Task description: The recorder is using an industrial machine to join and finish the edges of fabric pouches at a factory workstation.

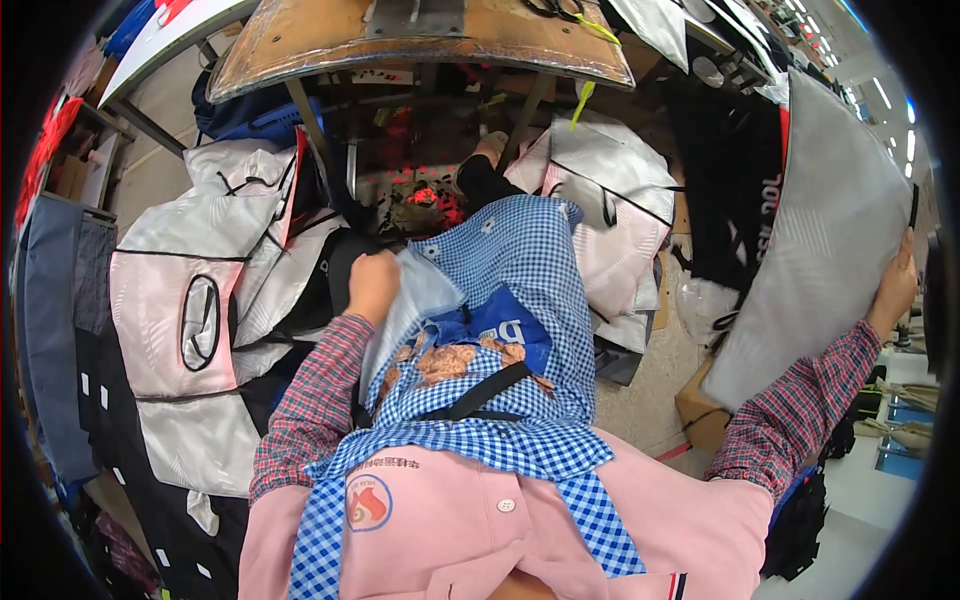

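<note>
On the right, my right hand (895, 285) grips the edge of a large grey fabric panel (815, 230). The panel hangs raised and spread, with a red strip along its far left edge and a dark edge by my fingers. My left hand (373, 288) is closed in a fist over my lap, at the left. Black cloth (343, 268) and a pale, blurred piece of fabric (425, 283) lie right against it; which of them the fist holds, I cannot tell. A blue checked apron (510, 235) covers my lap.
White and pink sewn pieces with black trim (180, 320) are heaped at left, and a similar pile (610, 210) lies right of my knees. Ahead stands a worn wooden tabletop (330, 45) with scissors (553, 10). A cardboard box (700, 405) sits below the grey panel.
</note>
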{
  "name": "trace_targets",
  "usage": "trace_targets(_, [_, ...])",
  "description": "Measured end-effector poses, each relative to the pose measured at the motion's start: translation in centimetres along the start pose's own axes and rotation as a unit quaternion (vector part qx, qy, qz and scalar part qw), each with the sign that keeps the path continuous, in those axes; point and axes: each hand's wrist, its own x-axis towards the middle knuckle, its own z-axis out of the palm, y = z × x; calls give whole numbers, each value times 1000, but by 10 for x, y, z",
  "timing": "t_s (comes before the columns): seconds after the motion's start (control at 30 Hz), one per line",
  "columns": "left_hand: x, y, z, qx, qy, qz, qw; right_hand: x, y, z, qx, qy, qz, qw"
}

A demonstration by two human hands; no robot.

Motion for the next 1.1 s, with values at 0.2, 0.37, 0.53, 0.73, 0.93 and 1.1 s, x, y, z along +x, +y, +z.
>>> trace_targets(0.2, [12,-109,-66,-723,99,-315,607,-74,-52,75,-99,204,-170,959])
trace_targets(0.37, [-56,-167,-65,-282,238,-349,861,-190,-145,216,125,-187,-167,960])
trace_targets(0.53, [-60,-46,-35,-242,-19,-217,946,-286,-226,231,292,-347,-213,866])
trace_targets(0.73, [-135,-124,61,-429,-231,-408,772,-389,-299,213,332,-384,-381,773])
trace_targets(0.93, [-145,-103,-8,-218,39,-300,928,-381,-277,234,214,-365,-364,829])
trace_targets(1.1, [-172,-100,-125,31,158,-271,949,-349,-238,255,227,-354,-299,857])
